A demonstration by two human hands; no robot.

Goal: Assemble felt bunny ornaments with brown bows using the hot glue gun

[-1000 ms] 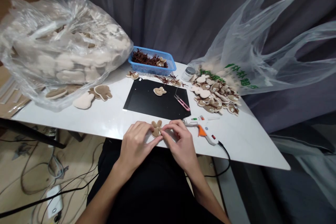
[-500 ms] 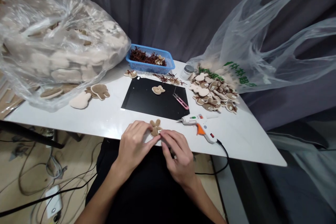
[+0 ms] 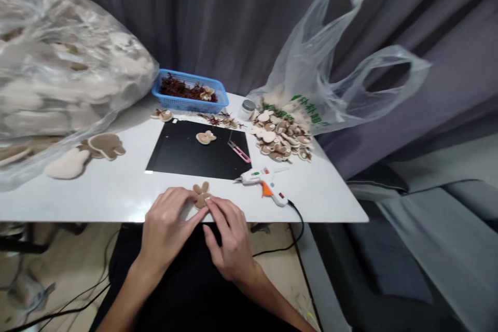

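A small tan rabbit-shaped felt piece (image 3: 201,193) lies at the near edge of the white table (image 3: 116,192). My left hand (image 3: 167,225) pinches its left side and my right hand (image 3: 227,236) pinches its lower right. Both hands have their fingers pressed together on it. A white hot glue gun (image 3: 262,180) with an orange trigger lies on the table just to the right of my hands.
A black mat (image 3: 194,150) holds another rabbit piece (image 3: 205,137) and pink snips (image 3: 238,150). A blue basket (image 3: 190,92) of brown bits stands behind. A pile of finished pieces (image 3: 280,137) spills from a clear bag (image 3: 330,78). A large full bag (image 3: 58,72) sits left.
The view has swung to the right, so everything sits further left in the picture. My right hand has slid down below the felt piece; both hands stay on it.
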